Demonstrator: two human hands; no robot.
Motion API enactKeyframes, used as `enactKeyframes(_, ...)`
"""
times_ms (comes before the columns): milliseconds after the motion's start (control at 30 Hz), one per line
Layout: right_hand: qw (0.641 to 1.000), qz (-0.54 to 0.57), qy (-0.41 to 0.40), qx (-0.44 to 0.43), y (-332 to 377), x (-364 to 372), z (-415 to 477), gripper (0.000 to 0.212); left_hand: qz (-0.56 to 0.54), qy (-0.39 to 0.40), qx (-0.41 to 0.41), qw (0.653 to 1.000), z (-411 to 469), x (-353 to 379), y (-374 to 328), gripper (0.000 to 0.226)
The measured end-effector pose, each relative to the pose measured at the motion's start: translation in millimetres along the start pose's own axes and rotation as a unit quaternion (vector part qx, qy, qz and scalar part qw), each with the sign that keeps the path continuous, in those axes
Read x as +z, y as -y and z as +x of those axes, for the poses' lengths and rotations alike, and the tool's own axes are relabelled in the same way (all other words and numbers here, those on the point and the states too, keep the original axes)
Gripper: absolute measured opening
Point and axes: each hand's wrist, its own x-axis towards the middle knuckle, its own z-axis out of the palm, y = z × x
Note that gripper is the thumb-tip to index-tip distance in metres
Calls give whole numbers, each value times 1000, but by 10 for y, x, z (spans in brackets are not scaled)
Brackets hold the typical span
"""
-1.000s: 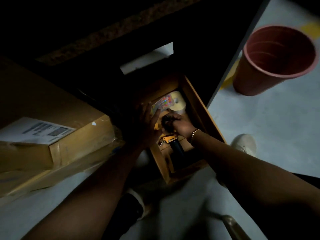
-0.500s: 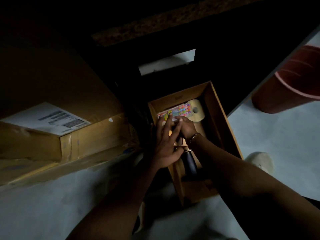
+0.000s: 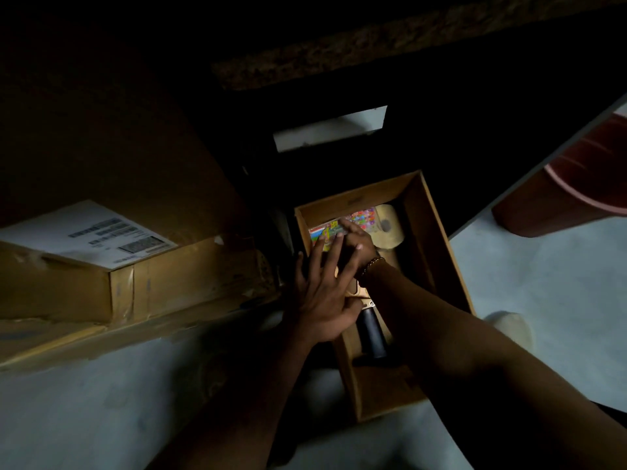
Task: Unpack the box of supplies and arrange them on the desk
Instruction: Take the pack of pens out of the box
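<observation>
Left fingers [image 3: 334, 247] splayed over right hand [image 3: 356, 244], its grip hidden, colourful packet [image 3: 363, 218] beneath, tape roll [image 3: 386, 228] beside.

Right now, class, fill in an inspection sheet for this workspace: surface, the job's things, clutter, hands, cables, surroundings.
Surface: pale floor, dimly lit.
Job's things: open cardboard box holding a colourful packet, a pale tape roll and a dark cylinder.
Clutter: large labelled carton to the left.
Hands: left hand spread, fingers open, above the contents; right hand reaching in, its fingers on the packet, grip unclear.
Cables: nothing seen.
Surroundings: dark furniture above, reddish bin, pale shoe.
</observation>
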Motion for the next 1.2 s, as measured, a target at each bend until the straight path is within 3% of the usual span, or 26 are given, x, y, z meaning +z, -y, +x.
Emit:
enactKeyframes(100,1000,25,-1,-1,17,-83,-86,45,3,-1,-4,1000,-11,-7,-3,88)
enactKeyframes(267,997,12,-58,-40,78,-427,-514,26,-14,64,-32,997,-65,-105,-64,85)
enactKeyframes(333,997,12,-55,-55,148,-583,-783,23,-28,31,-56,998,-195,-227,-170,86)
enactKeyframes(400,998,13,-42,-46,250,-710,-1064,26,-55,0,-90,994,-328,-418,-286,81)
enactKeyframes(467,999,2,-23,-39,399,-788,-1363,27,-146,21,-135,980,-412,-664,-396,78)
enactKeyframes(500,999,-5,-9,-43,483,-813,-1523,27,-237,46,-167,956,-435,-796,-447,77)
enactKeyframes(600,995,-26,63,-67,798,-793,-2029,25,-534,78,-231,809,-492,-1332,-569,60)
enactKeyframes(633,992,-40,86,-80,908,-761,-2208,26,-567,87,-233,785,-543,-1514,-606,46)
enactKeyframes(700,984,-70,116,-116,1125,-666,-2585,27,-592,99,-211,772,-700,-1878,-687,22)
enactKeyframes(767,975,-99,128,-155,1292,-546,-2958,27,-605,68,-184,772,-898,-2225,-733,16)
enactKeyframes(1000,941,-110,180,-264,1697,14,-4155,28,-632,-115,-109,759,-1777,-3152,-667,41)
enactKeyframes(1200,866,-134,271,-398,1995,899,-4875,36,-602,-302,-91,734,-2515,-4087,-226,41)
